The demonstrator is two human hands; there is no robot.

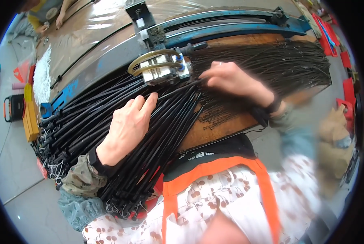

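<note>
My left hand (127, 124) lies over a thick bundle of long black rods (108, 160), its fingers bent over a rod near the top of the bundle. That single black rod (177, 92) runs from my left fingertips toward my right hand. Pinched at its far end are the fingers of my right hand (226, 77), somewhat smeared by motion; the exact grip point is hard to make out. Just beyond both hands sits a metal clamp block (161, 70) with yellowish hoses (149, 55). Thinner dark rods (267, 65) spread out beneath and beyond my right hand.
A blue rail (235, 28) crosses behind the clamp. The thin rods rest on a brown wooden board (196, 136). White loops (58, 168) hang at the bundle's left end, near a yellow box (29, 120). Another person's hand (60, 20) is at the far left.
</note>
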